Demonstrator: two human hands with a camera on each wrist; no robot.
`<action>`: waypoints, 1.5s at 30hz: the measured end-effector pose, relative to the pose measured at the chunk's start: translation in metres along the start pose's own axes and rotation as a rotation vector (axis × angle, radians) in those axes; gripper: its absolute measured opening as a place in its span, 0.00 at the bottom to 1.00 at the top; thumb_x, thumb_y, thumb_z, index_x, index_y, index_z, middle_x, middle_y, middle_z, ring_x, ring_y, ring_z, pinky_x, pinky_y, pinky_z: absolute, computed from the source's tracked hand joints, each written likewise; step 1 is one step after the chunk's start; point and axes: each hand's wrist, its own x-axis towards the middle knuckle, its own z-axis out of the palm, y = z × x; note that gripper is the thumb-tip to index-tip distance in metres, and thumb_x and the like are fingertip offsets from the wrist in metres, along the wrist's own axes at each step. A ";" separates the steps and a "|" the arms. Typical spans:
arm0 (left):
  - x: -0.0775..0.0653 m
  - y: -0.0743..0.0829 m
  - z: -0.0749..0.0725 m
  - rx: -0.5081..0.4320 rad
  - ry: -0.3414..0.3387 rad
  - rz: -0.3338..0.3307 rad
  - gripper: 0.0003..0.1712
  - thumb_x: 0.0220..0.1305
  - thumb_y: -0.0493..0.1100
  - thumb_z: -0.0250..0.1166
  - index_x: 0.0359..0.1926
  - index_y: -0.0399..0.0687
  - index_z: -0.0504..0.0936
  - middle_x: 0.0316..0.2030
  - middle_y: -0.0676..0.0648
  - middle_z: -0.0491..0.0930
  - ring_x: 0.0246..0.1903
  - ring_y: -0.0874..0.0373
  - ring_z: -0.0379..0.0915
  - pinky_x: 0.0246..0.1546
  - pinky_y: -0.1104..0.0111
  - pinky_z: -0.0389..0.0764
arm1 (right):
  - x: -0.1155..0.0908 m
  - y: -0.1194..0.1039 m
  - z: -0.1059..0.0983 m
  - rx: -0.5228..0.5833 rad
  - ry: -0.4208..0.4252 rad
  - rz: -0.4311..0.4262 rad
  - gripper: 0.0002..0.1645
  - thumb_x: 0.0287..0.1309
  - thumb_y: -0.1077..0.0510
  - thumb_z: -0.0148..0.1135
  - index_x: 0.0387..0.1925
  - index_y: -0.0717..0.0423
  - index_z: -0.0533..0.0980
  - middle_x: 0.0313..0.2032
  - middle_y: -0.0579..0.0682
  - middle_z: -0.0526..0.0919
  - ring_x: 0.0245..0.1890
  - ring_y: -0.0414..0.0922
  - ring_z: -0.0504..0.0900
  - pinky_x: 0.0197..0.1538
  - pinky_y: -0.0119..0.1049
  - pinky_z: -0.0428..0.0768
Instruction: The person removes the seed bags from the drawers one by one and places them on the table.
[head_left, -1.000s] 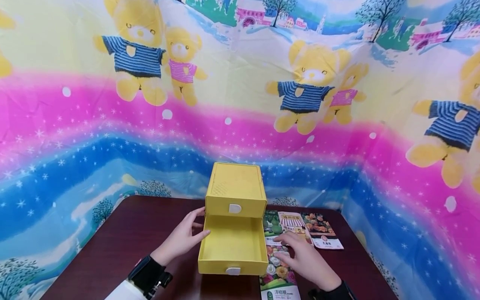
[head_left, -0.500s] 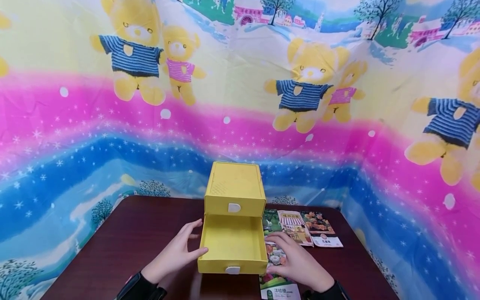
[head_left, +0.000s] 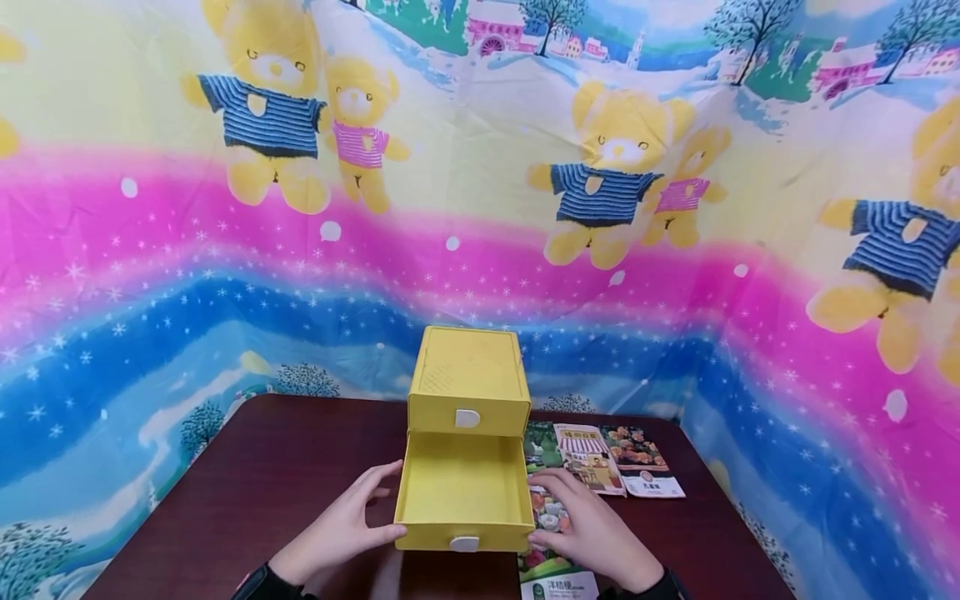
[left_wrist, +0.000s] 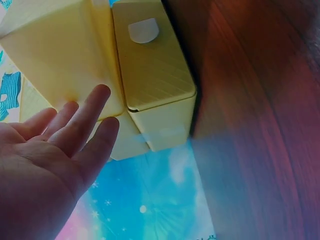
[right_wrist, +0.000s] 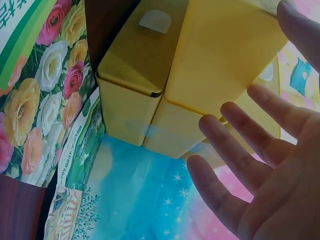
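A yellow drawer cabinet point(head_left: 472, 367) stands on the dark table, its top drawer closed. Under that, a yellow drawer point(head_left: 463, 487) with a white tab is pulled out toward me; bare floor shows inside it. My left hand point(head_left: 337, 529) is at the drawer's left side, thumb tip at the front corner and fingers extended along the wall. Opposite it, my right hand point(head_left: 600, 533) has its fingertips right at the right wall and its thumb by the front corner. In the left wrist view, straight fingers point(left_wrist: 82, 125) lie against the drawer. A lower closed drawer point(left_wrist: 155, 65) shows beneath.
Several printed packets lie right of the cabinet: a flower packet point(head_left: 558, 579) partly under my right hand, a striped-awning packet point(head_left: 588, 458), an orange-flower packet point(head_left: 645, 458) and a green one point(head_left: 542, 446). A bear-print curtain point(head_left: 465, 192) hangs behind the table point(head_left: 247, 500).
My right hand has moved left from over the packets to the drawer's right side. My left hand has slid toward me along the left side. The drawer stays pulled out.
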 end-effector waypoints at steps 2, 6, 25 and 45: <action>0.000 -0.001 0.000 0.003 0.004 -0.008 0.50 0.62 0.56 0.73 0.77 0.44 0.60 0.71 0.38 0.64 0.62 0.38 0.72 0.54 0.55 0.81 | 0.000 0.000 0.001 0.000 0.008 -0.002 0.40 0.59 0.31 0.66 0.69 0.38 0.69 0.66 0.47 0.71 0.19 0.31 0.75 0.31 0.28 0.78; -0.001 -0.001 0.000 0.008 0.015 -0.005 0.51 0.61 0.56 0.74 0.76 0.44 0.61 0.71 0.38 0.65 0.61 0.39 0.73 0.54 0.57 0.81 | 0.000 0.001 0.004 0.005 0.018 -0.006 0.39 0.59 0.32 0.66 0.69 0.37 0.69 0.65 0.46 0.71 0.18 0.32 0.76 0.30 0.28 0.79; 0.011 0.000 -0.001 0.019 0.142 -0.039 0.55 0.56 0.54 0.78 0.77 0.45 0.59 0.73 0.39 0.59 0.63 0.39 0.72 0.53 0.57 0.82 | 0.010 0.000 0.006 -0.108 0.099 0.069 0.49 0.58 0.24 0.60 0.73 0.43 0.64 0.67 0.47 0.72 0.61 0.45 0.78 0.56 0.39 0.81; 0.042 -0.007 -0.003 0.028 0.248 -0.098 0.51 0.57 0.51 0.78 0.75 0.41 0.63 0.67 0.38 0.67 0.55 0.46 0.80 0.43 0.64 0.86 | 0.036 0.010 0.006 -0.096 0.184 0.113 0.46 0.59 0.25 0.59 0.72 0.40 0.64 0.67 0.45 0.72 0.62 0.45 0.77 0.55 0.42 0.82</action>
